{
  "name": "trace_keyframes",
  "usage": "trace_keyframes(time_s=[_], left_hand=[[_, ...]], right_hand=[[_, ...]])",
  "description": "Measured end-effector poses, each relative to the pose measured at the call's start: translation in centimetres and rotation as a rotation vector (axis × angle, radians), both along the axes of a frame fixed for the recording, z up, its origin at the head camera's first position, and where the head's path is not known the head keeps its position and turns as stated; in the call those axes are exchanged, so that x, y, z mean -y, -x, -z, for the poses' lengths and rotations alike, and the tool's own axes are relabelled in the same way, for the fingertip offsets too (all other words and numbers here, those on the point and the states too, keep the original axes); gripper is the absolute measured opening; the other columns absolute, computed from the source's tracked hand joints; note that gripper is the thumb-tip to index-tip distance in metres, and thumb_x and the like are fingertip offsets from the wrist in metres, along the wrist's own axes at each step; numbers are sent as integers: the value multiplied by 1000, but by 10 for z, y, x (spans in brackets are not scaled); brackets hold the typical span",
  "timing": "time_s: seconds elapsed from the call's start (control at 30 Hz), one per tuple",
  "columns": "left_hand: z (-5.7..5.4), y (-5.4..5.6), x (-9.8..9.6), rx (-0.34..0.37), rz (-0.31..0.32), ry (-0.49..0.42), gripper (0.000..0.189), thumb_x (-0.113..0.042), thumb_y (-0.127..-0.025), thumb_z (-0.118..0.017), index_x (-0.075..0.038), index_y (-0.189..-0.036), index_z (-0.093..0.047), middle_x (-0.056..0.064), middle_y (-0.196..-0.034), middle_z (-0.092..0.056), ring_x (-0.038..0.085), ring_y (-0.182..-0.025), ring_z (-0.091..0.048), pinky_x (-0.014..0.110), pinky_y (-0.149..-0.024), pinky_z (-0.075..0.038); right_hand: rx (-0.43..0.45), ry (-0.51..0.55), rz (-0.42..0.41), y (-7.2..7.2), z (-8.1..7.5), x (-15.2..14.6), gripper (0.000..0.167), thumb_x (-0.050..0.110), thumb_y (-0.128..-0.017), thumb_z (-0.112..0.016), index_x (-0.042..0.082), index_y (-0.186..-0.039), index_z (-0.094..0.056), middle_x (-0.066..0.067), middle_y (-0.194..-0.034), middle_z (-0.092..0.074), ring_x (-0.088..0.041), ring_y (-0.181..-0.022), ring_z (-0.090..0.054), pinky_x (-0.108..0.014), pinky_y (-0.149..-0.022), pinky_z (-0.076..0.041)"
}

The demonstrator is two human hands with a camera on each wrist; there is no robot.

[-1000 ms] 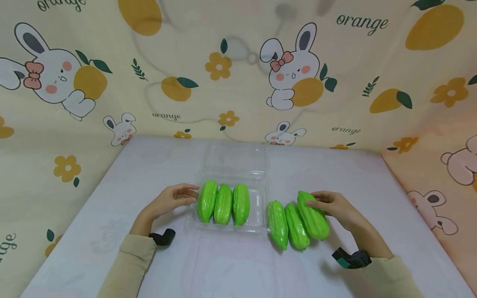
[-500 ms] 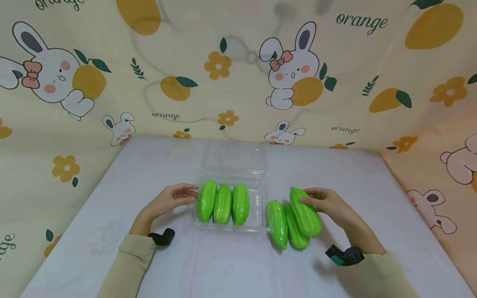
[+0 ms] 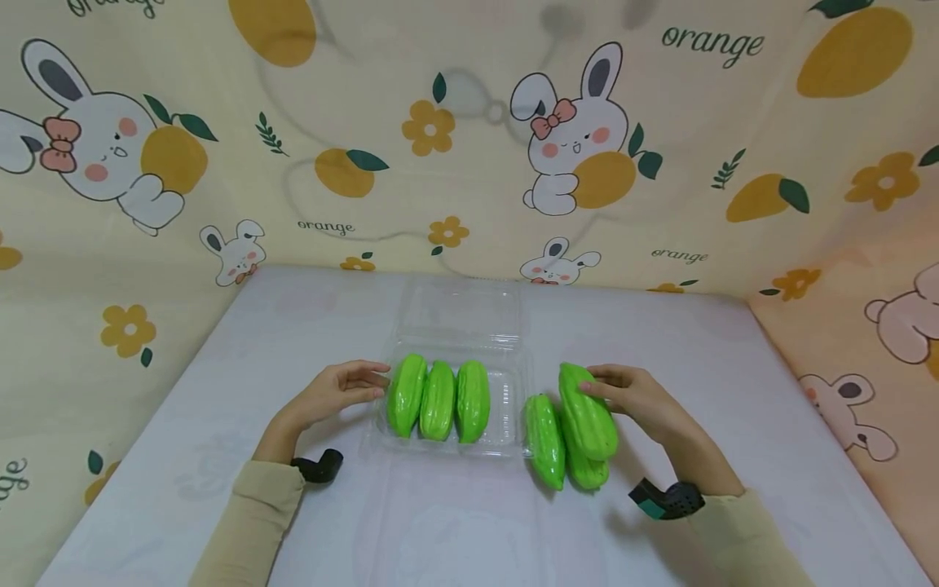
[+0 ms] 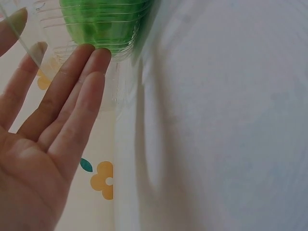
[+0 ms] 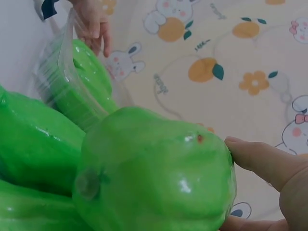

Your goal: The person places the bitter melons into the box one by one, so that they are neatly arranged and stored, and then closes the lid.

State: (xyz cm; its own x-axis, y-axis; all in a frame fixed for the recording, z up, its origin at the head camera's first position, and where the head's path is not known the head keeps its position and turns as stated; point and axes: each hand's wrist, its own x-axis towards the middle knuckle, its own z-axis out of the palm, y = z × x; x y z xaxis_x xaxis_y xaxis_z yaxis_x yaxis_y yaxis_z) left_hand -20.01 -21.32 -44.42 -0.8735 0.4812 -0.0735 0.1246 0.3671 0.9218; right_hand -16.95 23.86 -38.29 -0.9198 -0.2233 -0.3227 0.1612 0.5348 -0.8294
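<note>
My right hand (image 3: 638,399) grips a long green ridged fruit (image 3: 587,416) by its upper right side, thumb and fingers around it. It is raised over another green fruit (image 3: 589,474), mostly hiding it. A further one (image 3: 546,444) lies to their left on the table. In the right wrist view the held fruit (image 5: 159,168) fills the middle, with a reddish spot near its end. My left hand (image 3: 337,387), fingers fairly straight, touches the left side of a clear plastic clamshell box (image 3: 508,408). Three more such fruits (image 3: 438,399) lie side by side in its tray.
The clear lid (image 3: 462,310) of the box lies folded back toward the rear wall. A white cloth covers the table (image 3: 455,522). Patterned rabbit-and-orange fabric (image 3: 469,187) rises behind and at both sides.
My right hand has moved left and slightly up with the green fruit, from beside the row to over its neighbour. My left hand has stayed by the box.
</note>
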Motion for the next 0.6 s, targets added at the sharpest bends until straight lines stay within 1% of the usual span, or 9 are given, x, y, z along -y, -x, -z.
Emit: trace_keyframes(time_s=[0.17,0.37,0.6], left_hand=[[1,0,1,4,-1,-4,48,-21,-93,-64,0,-135,-51,25,-127,-63,32,-117,-62,16,-88,-50],[3,1,2,6,-3,-2,48,-21,-93,-64,-1,-135,-52,24,-127,-63,29,-116,-62,16,-88,-50],[4,2,2,8,1,-12,48,-21,-93,-64,-1,-135,-52,24,-127,-63,14,-111,-64,15,-88,-50]], right_hand=[[4,19,-2,2,0,3,60,32,-97,-57,-9,-137,-43,-27,-137,-52,-5,-101,-59,-43,-101,-49],[9,51,-23,3,1,8,60,32,-97,-58,-10,-138,-42,-26,-137,-52,-3,-99,-58,-38,-97,-51],[10,100,-33,4,2,14,58,28,-97,-58,-11,-137,-43,-26,-134,-54,-3,-98,-58,-35,-95,-51]])
